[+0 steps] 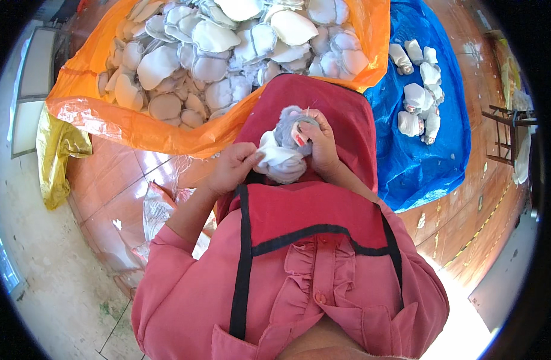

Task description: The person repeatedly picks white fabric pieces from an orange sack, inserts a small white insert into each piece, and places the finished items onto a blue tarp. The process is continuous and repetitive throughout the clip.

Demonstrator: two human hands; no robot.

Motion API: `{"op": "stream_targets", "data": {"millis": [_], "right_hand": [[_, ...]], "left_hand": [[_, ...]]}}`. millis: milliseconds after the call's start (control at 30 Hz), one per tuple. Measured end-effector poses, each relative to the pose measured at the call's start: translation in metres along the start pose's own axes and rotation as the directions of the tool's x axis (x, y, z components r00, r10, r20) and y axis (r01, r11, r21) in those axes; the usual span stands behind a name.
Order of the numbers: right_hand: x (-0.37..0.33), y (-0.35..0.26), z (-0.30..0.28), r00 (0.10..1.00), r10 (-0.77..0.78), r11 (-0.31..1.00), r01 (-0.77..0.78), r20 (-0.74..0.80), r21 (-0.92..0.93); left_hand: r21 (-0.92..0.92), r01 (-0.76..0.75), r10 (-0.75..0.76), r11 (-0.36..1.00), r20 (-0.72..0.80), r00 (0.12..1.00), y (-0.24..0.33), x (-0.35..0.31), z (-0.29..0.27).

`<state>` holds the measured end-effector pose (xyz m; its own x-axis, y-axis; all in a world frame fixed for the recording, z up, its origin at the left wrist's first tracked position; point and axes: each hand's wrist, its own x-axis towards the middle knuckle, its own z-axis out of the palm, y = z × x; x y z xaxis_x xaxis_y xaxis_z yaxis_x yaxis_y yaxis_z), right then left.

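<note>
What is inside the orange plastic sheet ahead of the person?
A heap of white and grey fabric pieces lies in the orange plastic sheet. The upper pieces show; those deeper down and the sheet's bottom are covered.

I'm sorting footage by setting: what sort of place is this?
Likely a soft-toy workshop: orange plastic heaped with pale fabric pieces, blue plastic holding white bundles, and a grey-and-white plush piece being handled.

Clock centre: plush toy (281, 146), between left hand (232, 167) and right hand (323, 143), forward of the apron bib (317, 210). Fabric pieces (215, 37): on the plastic sheeting (131, 127), 11 o'clock. Toy bundles (415, 96): on the second sheet (407, 168), 2 o'clock. Bag (58, 147): 9 o'clock.
</note>
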<state>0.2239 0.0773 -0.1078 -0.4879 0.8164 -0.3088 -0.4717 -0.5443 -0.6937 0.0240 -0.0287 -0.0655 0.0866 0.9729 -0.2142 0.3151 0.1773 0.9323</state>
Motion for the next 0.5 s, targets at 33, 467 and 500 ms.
{"op": "stream_targets", "data": {"millis": [33, 467, 500], "right_hand": [[0.0, 0.002, -0.001, 1.0, 0.01, 1.0, -0.01, -0.007, -0.006], [0.019, -0.003, 0.006, 0.995, 0.094, 0.993, -0.095, -0.022, -0.072], [0.021, -0.004, 0.006, 0.997, 0.07, 0.993, -0.072, -0.025, -0.097]], "left_hand": [[0.039, 0.019, -0.018, 0.999, -0.006, 1.0, 0.004, -0.003, 0.002], [0.513, -0.501, 0.619, 0.696, -0.076, 0.782, 0.009, 0.014, 0.01], [0.433, -0.44, 0.515, 0.786, -0.068, 0.854, 0.004, 0.012, 0.01]]}}
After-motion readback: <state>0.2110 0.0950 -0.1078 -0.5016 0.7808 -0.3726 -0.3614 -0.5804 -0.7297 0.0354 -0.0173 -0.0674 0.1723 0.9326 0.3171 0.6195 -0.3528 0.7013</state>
